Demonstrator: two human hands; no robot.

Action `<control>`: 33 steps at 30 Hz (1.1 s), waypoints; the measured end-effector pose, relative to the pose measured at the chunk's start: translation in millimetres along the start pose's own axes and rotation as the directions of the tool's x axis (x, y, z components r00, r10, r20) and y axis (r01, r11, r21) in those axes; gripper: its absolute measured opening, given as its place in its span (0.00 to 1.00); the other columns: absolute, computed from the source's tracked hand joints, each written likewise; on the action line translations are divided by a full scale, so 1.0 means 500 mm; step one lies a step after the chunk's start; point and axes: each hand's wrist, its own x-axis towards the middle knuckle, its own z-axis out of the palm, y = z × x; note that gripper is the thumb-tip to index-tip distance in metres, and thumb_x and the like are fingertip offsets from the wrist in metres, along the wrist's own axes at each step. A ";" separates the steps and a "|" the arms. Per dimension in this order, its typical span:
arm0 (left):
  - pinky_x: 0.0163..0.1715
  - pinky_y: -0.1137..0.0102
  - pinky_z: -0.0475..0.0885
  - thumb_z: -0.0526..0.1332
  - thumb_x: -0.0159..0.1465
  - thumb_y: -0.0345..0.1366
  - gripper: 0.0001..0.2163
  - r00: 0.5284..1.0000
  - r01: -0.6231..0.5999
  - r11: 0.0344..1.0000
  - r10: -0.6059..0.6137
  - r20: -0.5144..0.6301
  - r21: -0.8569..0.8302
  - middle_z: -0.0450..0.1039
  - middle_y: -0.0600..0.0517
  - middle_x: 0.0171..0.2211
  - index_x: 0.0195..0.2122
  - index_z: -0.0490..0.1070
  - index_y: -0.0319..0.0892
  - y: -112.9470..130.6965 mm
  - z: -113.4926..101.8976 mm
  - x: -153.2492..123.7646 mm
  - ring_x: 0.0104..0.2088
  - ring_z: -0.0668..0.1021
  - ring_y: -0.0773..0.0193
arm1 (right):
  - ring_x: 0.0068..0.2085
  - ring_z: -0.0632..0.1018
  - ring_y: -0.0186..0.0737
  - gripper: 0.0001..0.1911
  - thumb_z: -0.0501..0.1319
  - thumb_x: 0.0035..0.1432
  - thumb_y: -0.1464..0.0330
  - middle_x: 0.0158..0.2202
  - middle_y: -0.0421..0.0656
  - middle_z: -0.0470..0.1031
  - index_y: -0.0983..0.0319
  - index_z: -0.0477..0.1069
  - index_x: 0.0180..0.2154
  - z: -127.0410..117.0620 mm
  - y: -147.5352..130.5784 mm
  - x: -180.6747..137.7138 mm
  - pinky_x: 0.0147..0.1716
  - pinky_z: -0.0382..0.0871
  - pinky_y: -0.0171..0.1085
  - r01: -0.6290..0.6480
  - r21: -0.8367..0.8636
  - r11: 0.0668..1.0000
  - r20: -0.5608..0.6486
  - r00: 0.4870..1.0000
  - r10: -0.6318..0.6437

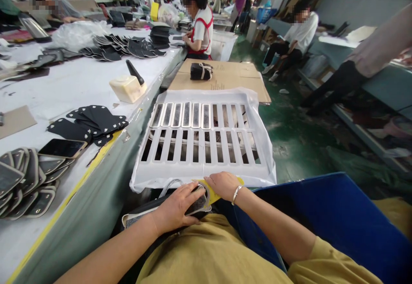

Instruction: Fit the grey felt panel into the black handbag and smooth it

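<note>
My left hand is closed around a small dark, grey-edged piece held in my lap. My right hand, with a bracelet at the wrist, lies over a yellow tool at the piece's right side, fingers curled down on it. Both hands sit just below the near edge of a white slotted tray. Several grey strips stand in the tray's far left slots.
A long white worktable runs along the left with stacks of dark cut pieces, a phone and a cream block with a black handle. A blue bin is at my right. Other people work further back.
</note>
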 end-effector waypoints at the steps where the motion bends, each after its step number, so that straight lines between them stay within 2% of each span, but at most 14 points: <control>1: 0.58 0.53 0.58 0.67 0.52 0.39 0.34 0.998 0.049 0.991 -0.052 -0.024 -0.126 0.59 0.40 0.59 0.59 0.55 0.44 -0.005 -0.008 0.000 0.59 0.63 0.50 | 0.37 0.78 0.49 0.27 0.41 0.65 0.58 0.32 0.54 0.78 0.63 0.75 0.32 -0.002 -0.009 0.006 0.35 0.66 0.41 -0.002 -0.014 1.000 0.002 1.000 0.002; 3: 0.56 0.57 0.63 0.66 0.53 0.37 0.30 0.968 0.192 0.888 -0.241 -0.069 -0.417 0.66 0.42 0.53 0.56 0.55 0.43 -0.018 -0.026 0.005 0.54 0.69 0.55 | 0.37 0.79 0.49 0.27 0.41 0.65 0.58 0.32 0.53 0.78 0.63 0.75 0.32 -0.005 -0.019 0.016 0.34 0.67 0.42 -0.008 -0.025 1.000 0.002 1.000 0.008; 5: 0.50 0.59 0.68 0.63 0.55 0.41 0.23 0.874 0.326 0.662 -0.483 -0.052 -0.675 0.68 0.43 0.47 0.49 0.57 0.41 -0.036 -0.042 0.023 0.48 0.74 0.56 | 0.36 0.79 0.49 0.28 0.41 0.66 0.58 0.31 0.53 0.78 0.63 0.75 0.31 -0.005 -0.023 0.024 0.33 0.66 0.41 -0.015 -0.041 0.999 -0.013 1.000 0.014; 7: 0.45 0.62 0.71 0.60 0.59 0.45 0.19 0.774 0.376 0.390 -0.631 0.053 -0.841 0.68 0.43 0.45 0.44 0.58 0.40 -0.056 -0.054 0.050 0.45 0.75 0.58 | 0.34 0.79 0.47 0.28 0.41 0.66 0.58 0.30 0.51 0.78 0.63 0.75 0.30 -0.004 -0.022 0.030 0.32 0.66 0.40 -0.012 -0.068 0.998 -0.046 0.999 0.009; 8: 0.44 0.63 0.71 0.58 0.60 0.47 0.19 0.750 0.382 0.263 -0.648 0.132 -0.886 0.69 0.44 0.43 0.45 0.58 0.40 -0.064 -0.057 0.065 0.44 0.76 0.59 | 0.33 0.79 0.46 0.27 0.41 0.66 0.59 0.29 0.50 0.78 0.63 0.75 0.30 -0.003 -0.022 0.032 0.32 0.65 0.39 -0.004 -0.083 0.997 -0.066 0.998 -0.001; 9: 0.44 0.64 0.70 0.56 0.61 0.48 0.19 0.751 0.388 0.152 -0.623 0.217 -0.909 0.70 0.44 0.42 0.46 0.58 0.40 -0.070 -0.057 0.080 0.43 0.76 0.60 | 0.32 0.79 0.45 0.27 0.41 0.66 0.59 0.29 0.50 0.78 0.62 0.74 0.30 -0.002 -0.021 0.034 0.32 0.65 0.39 0.007 -0.097 0.995 -0.083 0.996 -0.015; 11: 0.44 0.63 0.69 0.54 0.63 0.50 0.23 0.790 0.421 -0.007 -0.488 0.371 -0.907 0.73 0.46 0.39 0.53 0.56 0.41 -0.080 -0.051 0.105 0.39 0.77 0.61 | 0.32 0.79 0.45 0.26 0.42 0.66 0.60 0.28 0.49 0.78 0.62 0.73 0.30 0.000 -0.020 0.037 0.32 0.64 0.39 0.048 -0.122 0.991 -0.104 0.993 -0.061; 12: 0.43 0.63 0.68 0.53 0.63 0.52 0.26 0.808 0.447 -0.046 -0.408 0.425 -0.893 0.74 0.47 0.38 0.56 0.53 0.41 -0.083 -0.046 0.113 0.37 0.78 0.60 | 0.31 0.78 0.45 0.25 0.42 0.67 0.60 0.28 0.48 0.78 0.63 0.73 0.30 0.002 -0.019 0.038 0.31 0.63 0.39 0.070 -0.133 0.989 -0.108 0.991 -0.085; 15: 0.44 0.62 0.67 0.47 0.63 0.57 0.32 0.822 0.527 -0.058 -0.221 0.526 -0.848 0.76 0.47 0.37 0.63 0.47 0.43 -0.097 -0.026 0.118 0.37 0.78 0.57 | 0.30 0.78 0.44 0.24 0.43 0.66 0.61 0.27 0.48 0.77 0.63 0.72 0.30 0.004 -0.015 0.041 0.30 0.61 0.38 0.117 -0.148 0.982 -0.099 0.986 -0.132; 19: 0.46 0.63 0.65 0.40 0.62 0.61 0.34 0.834 0.546 -0.058 -0.064 0.549 -0.836 0.76 0.49 0.41 0.65 0.40 0.49 -0.121 -0.012 0.107 0.41 0.77 0.59 | 0.28 0.77 0.42 0.25 0.43 0.66 0.61 0.25 0.48 0.76 0.64 0.72 0.28 0.003 -0.009 0.048 0.27 0.57 0.38 0.168 -0.166 0.972 -0.086 0.979 -0.184; 24: 0.44 0.62 0.65 0.37 0.61 0.63 0.37 0.799 0.583 -0.169 -0.056 0.599 -0.794 0.77 0.50 0.37 0.66 0.32 0.49 -0.129 -0.010 0.109 0.38 0.78 0.58 | 0.27 0.76 0.41 0.25 0.43 0.67 0.61 0.24 0.46 0.76 0.63 0.72 0.28 0.014 -0.010 0.059 0.27 0.55 0.38 0.203 -0.148 0.968 -0.127 0.967 -0.222; 26: 0.45 0.62 0.65 0.37 0.61 0.63 0.37 0.794 0.585 -0.189 -0.061 0.604 -0.789 0.77 0.49 0.36 0.66 0.35 0.47 -0.128 -0.009 0.112 0.39 0.78 0.57 | 0.28 0.75 0.40 0.24 0.43 0.66 0.61 0.24 0.45 0.75 0.63 0.72 0.29 0.020 -0.012 0.061 0.27 0.54 0.37 0.204 -0.133 0.970 -0.138 0.965 -0.222; 30: 0.46 0.61 0.66 0.38 0.61 0.63 0.35 0.804 0.573 -0.186 -0.064 0.592 -0.798 0.77 0.48 0.38 0.63 0.52 0.46 -0.128 -0.005 0.113 0.40 0.78 0.57 | 0.28 0.75 0.40 0.23 0.44 0.66 0.61 0.25 0.46 0.76 0.63 0.72 0.29 0.019 -0.011 0.069 0.28 0.54 0.37 0.236 -0.140 0.962 -0.117 0.960 -0.253; 33: 0.43 0.63 0.68 0.43 0.61 0.61 0.32 0.783 0.586 -0.133 -0.164 0.600 -0.800 0.77 0.49 0.35 0.54 0.67 0.44 -0.133 -0.002 0.107 0.39 0.78 0.56 | 0.28 0.75 0.39 0.25 0.43 0.66 0.60 0.25 0.47 0.76 0.63 0.73 0.28 0.005 -0.010 0.081 0.28 0.55 0.37 0.304 -0.146 0.941 -0.057 0.948 -0.315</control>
